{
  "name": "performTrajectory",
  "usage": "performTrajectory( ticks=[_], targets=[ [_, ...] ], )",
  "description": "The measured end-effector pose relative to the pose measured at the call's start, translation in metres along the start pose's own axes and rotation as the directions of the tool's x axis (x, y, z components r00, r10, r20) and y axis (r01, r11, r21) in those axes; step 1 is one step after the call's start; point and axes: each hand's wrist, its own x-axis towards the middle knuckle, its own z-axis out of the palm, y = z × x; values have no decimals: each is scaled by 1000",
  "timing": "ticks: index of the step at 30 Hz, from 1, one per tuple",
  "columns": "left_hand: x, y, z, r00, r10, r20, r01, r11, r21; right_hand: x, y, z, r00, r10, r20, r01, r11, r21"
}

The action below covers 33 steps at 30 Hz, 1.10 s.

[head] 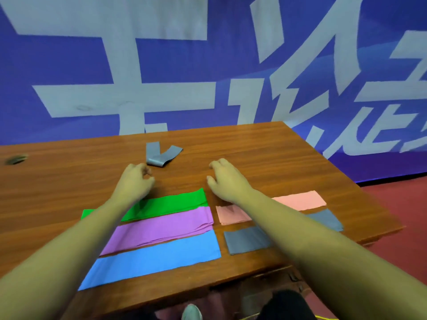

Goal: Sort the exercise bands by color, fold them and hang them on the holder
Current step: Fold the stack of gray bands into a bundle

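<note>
A crumpled grey band lies loose near the table's middle. My left hand hovers just in front of it, fingers curled, holding nothing. To the right of it my right hand is spread over bare wood, empty too. Under my left forearm lie three flat bands side by side: green, purple and blue. Under my right forearm lie a pink band and a flat grey band, each partly hidden by the arm. No holder is in view.
The brown wooden table has a round cable hole at far left. Its right edge drops to a red floor. A blue banner with white characters stands behind. A shoe shows below the front edge.
</note>
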Motion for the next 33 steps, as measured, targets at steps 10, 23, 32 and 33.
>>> performTrajectory(
  ticks=[10, 23, 32, 33],
  targets=[
    [90, -40, 19, 992, -125, 29, 127, 985, -117, 120, -55, 73, 991, -26, 130, 23, 999, 26],
    [92, -26, 1, 981, 160, -114, -183, 952, -244, 146, -69, 80, 981, -120, -153, 163, 936, 311],
    [21, 51, -91, 914, 385, -129, -399, 796, -455, 58, -105, -39, 962, -84, -259, 248, 660, 709],
    [10, 55, -99, 909, 408, -89, -396, 775, -492, 46, -106, -47, 963, -88, -254, 257, 583, 771]
  ],
)
